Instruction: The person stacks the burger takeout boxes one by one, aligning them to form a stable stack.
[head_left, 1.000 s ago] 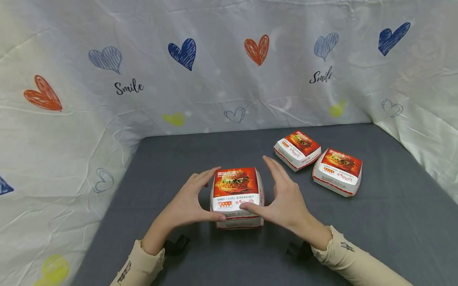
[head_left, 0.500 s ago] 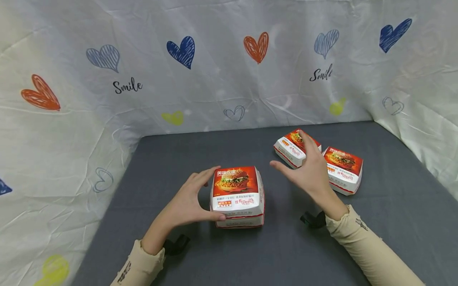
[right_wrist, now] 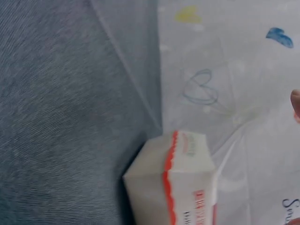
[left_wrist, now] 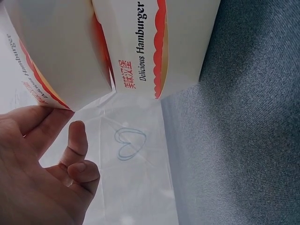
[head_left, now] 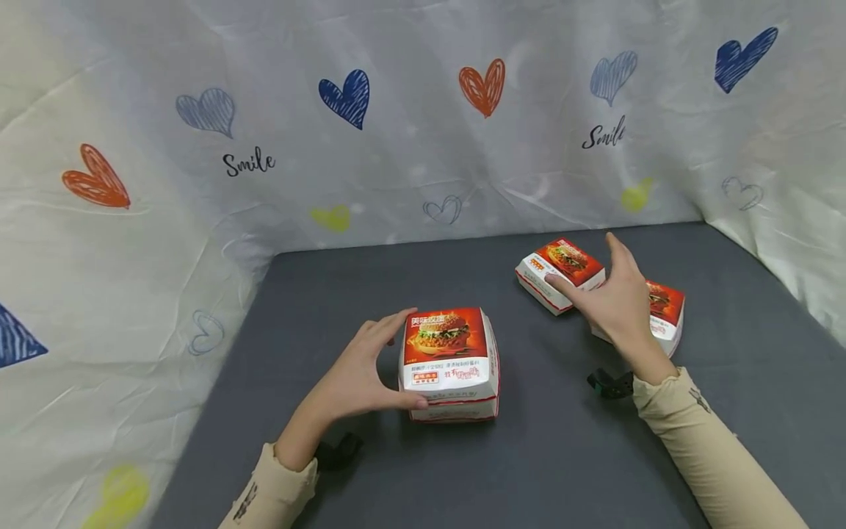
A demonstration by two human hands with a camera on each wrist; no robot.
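Two paper hamburger boxes are stacked in the middle of the table. My left hand holds the upper box at its left side, thumb at the front corner and forefinger at the back corner. The lower box shows as a strip beneath it; both white sides fill the top of the left wrist view. My right hand, thumb and fingers spread, hovers empty by two single boxes. Its thumb overlaps the farther box, and the hand partly hides the nearer box. One box appears low in the right wrist view.
The dark grey tablecloth covers the table. Behind and along the sides hangs a white curtain printed with hearts and "Smile". A black strap sits at my right wrist, another at my left.
My right hand has left the stack and moved right and away to the two single boxes. My left hand stays at the upper box; the head view has shifted slightly.
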